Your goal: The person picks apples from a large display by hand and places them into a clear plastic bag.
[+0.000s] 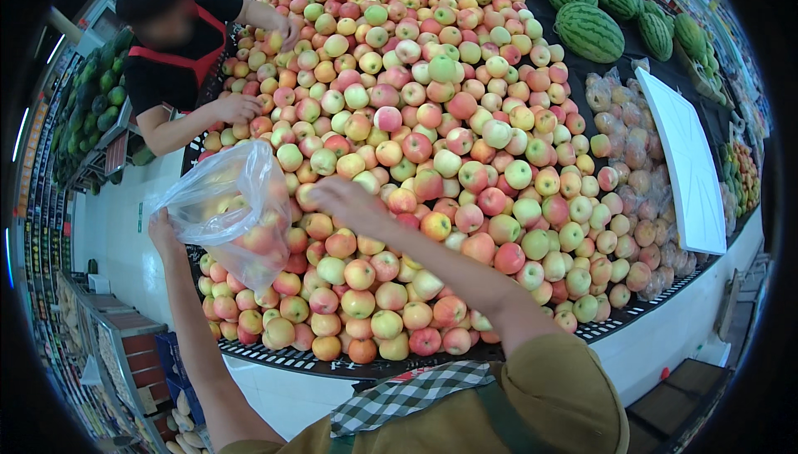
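My left hand [163, 234] grips the rim of a clear plastic bag [240, 229] at the left of the apple display. Several apples show through the bag's thin film, and its mouth gapes open. My right hand [349, 203], blurred, is over the apple pile [386, 270], just right of the bag. Its fingertips meet a pale yellow-red apple [306, 197]; whether they grip it is not clear. Red, yellow and green apples lie heaped all around both hands.
Across the display's left corner, a person [181, 48] in a red-trimmed apron reaches into the apples. Watermelons [589, 31] lie at the back right. Bagged fruit [642, 186] and a white foam board [682, 154] line the right side. A black slatted rim [299, 360] edges the display.
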Demonstrator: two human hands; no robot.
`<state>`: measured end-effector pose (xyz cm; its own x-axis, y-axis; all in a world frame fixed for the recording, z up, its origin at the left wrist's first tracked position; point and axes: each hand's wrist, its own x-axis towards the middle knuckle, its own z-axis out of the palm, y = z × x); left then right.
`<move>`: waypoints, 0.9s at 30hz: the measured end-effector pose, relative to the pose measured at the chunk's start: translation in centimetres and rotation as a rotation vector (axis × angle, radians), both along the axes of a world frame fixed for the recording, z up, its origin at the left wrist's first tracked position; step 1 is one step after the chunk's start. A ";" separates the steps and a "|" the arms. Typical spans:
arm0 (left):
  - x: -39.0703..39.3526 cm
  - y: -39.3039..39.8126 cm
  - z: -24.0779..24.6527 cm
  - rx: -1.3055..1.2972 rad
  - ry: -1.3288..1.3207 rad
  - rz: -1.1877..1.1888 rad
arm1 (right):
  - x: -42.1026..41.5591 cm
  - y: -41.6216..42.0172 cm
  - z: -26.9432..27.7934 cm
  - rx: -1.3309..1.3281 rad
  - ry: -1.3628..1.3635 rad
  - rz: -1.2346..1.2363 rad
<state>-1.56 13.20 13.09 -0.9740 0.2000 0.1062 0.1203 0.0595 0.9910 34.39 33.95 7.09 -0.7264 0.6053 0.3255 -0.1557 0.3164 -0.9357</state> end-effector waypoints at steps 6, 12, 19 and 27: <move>2.3 -2.5 -1.9 -0.072 0.006 -0.146 | 14.4 7.9 -5.5 0.580 -0.634 -0.641; 7.2 -0.4 -0.6 -0.271 0.113 -0.186 | 20.3 9.9 -9.2 0.449 -0.746 -0.604; 11.6 -1.1 0.5 -0.292 0.440 -0.149 | 21.9 11.5 -7.1 0.133 -0.682 -0.660; 18.0 -0.3 4.0 -0.555 1.032 0.086 | 15.7 11.9 -8.6 0.713 -1.035 -0.421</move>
